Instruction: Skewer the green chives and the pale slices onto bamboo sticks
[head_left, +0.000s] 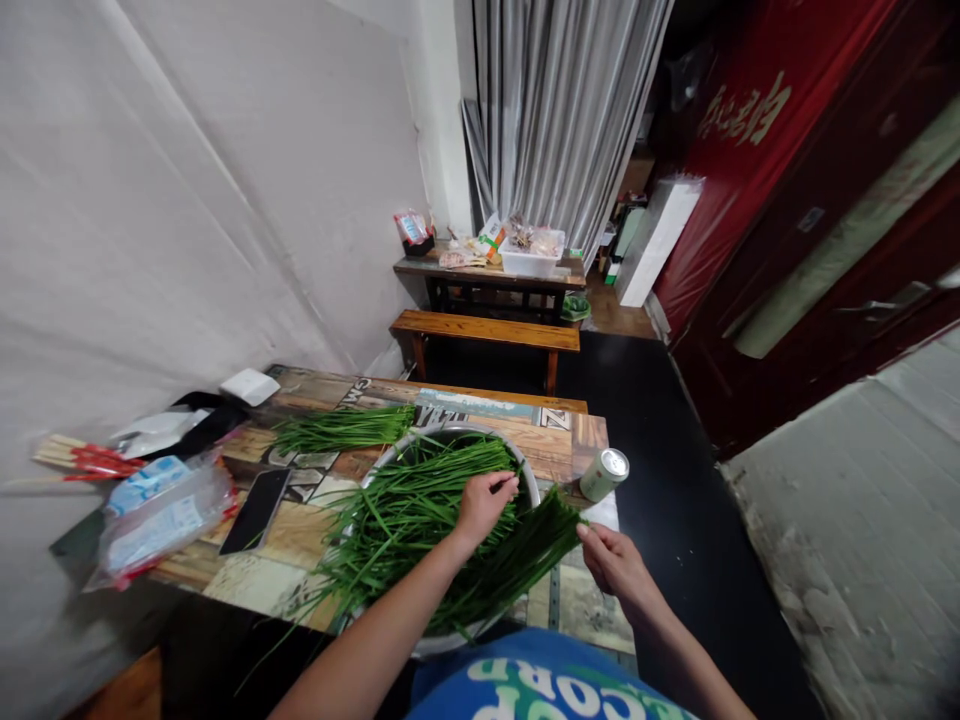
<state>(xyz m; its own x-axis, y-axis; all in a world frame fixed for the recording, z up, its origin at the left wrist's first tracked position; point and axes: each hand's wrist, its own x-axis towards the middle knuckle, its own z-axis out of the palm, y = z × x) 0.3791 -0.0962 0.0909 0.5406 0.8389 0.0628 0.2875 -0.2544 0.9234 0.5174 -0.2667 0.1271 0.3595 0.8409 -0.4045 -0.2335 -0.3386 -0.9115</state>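
A large metal basin (535,484) on the table is heaped with long green garlic chives (420,500), some hanging over its near left rim. My left hand (486,508) is over the heap, its fingertips pinched together; whatever lies between them is too small to make out. At the basin's right side, my right hand (613,560) has its thumb and fingers closed on the end of a bunch of chives (536,550) that slants back into the basin. Another bunch of chives (345,430) lies on the table behind the basin, to the left.
A drink can (604,474) stands near the table's right edge. Left of the basin are a phone (255,511), a plastic packet (161,515) and red-wrapped chopsticks (90,457). Beyond the patterned table (300,520) stand a wooden bench (487,329) and a second table holding a white tub (531,262).
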